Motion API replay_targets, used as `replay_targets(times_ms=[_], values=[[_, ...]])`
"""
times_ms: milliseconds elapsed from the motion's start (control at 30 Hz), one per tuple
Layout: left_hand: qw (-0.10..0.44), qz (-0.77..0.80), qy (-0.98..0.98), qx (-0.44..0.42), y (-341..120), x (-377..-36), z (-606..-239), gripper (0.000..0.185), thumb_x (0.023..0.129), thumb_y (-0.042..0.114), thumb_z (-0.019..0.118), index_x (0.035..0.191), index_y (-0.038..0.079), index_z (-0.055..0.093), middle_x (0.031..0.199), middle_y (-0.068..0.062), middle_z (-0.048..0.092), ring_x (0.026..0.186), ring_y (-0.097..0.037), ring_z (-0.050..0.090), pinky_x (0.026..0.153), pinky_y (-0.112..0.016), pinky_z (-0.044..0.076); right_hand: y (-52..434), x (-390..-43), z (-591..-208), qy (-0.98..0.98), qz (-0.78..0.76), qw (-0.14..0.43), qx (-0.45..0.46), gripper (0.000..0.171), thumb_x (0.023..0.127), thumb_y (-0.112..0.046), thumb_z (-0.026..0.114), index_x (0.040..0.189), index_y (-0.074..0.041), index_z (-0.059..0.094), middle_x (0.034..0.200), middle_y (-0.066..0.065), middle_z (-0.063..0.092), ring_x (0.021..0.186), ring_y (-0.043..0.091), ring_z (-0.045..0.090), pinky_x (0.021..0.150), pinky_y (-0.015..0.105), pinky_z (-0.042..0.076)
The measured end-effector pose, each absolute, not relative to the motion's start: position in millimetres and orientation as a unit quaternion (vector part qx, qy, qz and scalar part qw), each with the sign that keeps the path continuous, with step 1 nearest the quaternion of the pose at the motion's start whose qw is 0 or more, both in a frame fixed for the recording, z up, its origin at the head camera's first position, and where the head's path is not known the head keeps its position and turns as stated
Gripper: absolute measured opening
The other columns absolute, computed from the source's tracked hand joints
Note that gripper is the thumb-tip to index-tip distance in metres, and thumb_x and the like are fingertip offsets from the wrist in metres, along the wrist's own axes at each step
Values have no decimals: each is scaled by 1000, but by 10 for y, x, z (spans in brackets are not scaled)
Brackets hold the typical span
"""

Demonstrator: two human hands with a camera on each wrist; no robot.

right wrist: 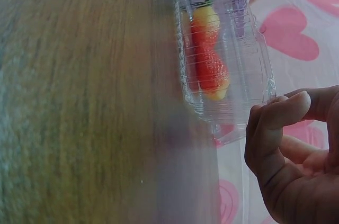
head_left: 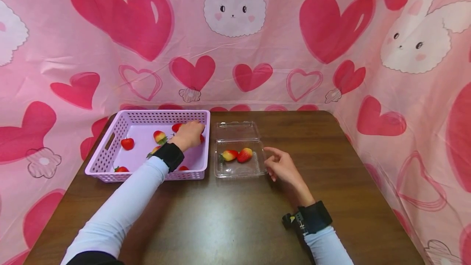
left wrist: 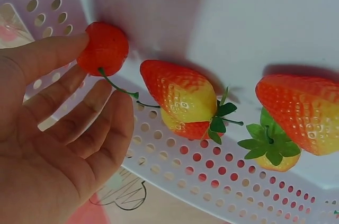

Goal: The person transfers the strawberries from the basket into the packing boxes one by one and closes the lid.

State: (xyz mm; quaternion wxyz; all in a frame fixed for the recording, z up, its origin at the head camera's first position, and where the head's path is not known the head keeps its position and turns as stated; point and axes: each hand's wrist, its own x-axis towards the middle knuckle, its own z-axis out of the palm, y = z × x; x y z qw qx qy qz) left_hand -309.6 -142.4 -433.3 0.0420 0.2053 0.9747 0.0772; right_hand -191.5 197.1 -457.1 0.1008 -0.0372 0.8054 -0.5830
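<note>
Because the round red fruit [left wrist: 107, 49] sits by the perforated wall of the lilac basket [head_left: 165, 116], at its right end, a light side pinch is the sensible grip. The left hand [head_left: 188, 135] has just that: thumb and forefinger narrow on the fruit, the other fingers curved loosely beneath. Smooth skin probably slips more readily than the textured strawberries, so I would set both fingertips on the fruit's widest part before lifting.

The green stem [left wrist: 122, 89] trails towards the nearest strawberry [left wrist: 183, 89]; raising the fruit straight up first, with those spare fingers tucked in, should avoid snagging the stem or nudging its neighbour.

On the table [head_left: 235, 220], just right of the basket, the clear container [head_left: 235, 169] stands with its lid [head_left: 235, 130] laid back and two strawberries [head_left: 237, 155] side by side inside. The right hand [head_left: 283, 167] is at its right rim, fingers bent; whether it pinches the edge or merely touches it, I cannot tell. Thin plastic likely flexes, so gentle steadying is enough.
</note>
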Motion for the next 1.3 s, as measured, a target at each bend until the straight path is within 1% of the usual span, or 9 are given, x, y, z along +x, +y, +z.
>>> replay_targets(times_ms=[100,200,267,533,700,800,933,1100,1300], values=[[44,83,974,207,-1429,-3083,-4324,16,90,2,72,106,-2,71,105,-24,69,101,-43,67,88,-56,56,1980,-1920,-4613,810,-578,92,-42,48,100,2,60,147,7,52,67,9,57,48,20,51,46,31,51],[44,88,973,207,-1431,-3080,-4326,11,90,1,71,101,-1,70,102,-24,70,99,-43,68,84,-56,57,2007,-1982,-4764,814,-573,87,-32,48,100,-1,62,147,1,55,68,8,57,48,19,51,47,30,51],[46,90,973,207,-1434,-3081,-4329,9,90,1,71,98,-1,69,100,-24,70,98,-43,68,81,-56,57,2004,-1981,-4767,815,-572,87,-27,47,99,-1,62,146,0,56,68,9,57,48,19,51,47,30,51],[53,81,974,206,-1442,-3101,-4367,12,90,1,71,102,-1,68,101,-24,71,95,-43,69,82,-56,57,2005,-1976,-4765,812,-575,90,-26,47,100,-1,62,146,0,56,68,9,57,49,19,51,47,30,51],[67,88,974,195,-1447,-3101,-4368,18,91,3,71,109,-2,69,104,-24,71,95,-42,69,84,-56,57,2005,-1975,-4752,815,-572,90,-30,48,100,-1,63,147,0,56,68,8,57,48,19,51,47,30,51],[72,91,975,190,-1443,-3095,-4360,20,91,3,71,111,-2,69,104,-23,71,93,-42,68,84,-55,57,2008,-1972,-4741,813,-575,91,-33,49,100,-1,63,149,1,53,67,8,58,48,20,51,46,31,50],[69,85,975,193,-1430,-3097,-4362,17,90,2,69,107,-1,69,102,-23,71,91,-41,68,81,-54,56,2010,-1972,-4738,811,-578,91,-35,50,101,-2,62,149,2,52,68,8,58,48,20,51,46,31,50],[65,77,976,195,-1415,-3090,-4351,13,89,1,67,102,0,67,101,-24,70,88,-41,68,77,-54,55,2013,-1976,-4765,813,-574,88,-32,48,100,-1,63,147,0,55,68,8,57,48,19,51,46,30,50],[63,78,976,195,-1415,-3056,-4296,10,89,1,68,99,0,66,99,-24,70,87,-41,68,77,-54,55,2009,-1983,-4771,816,-571,83,-29,47,99,0,62,146,0,56,68,9,57,48,19,51,47,30,51]])
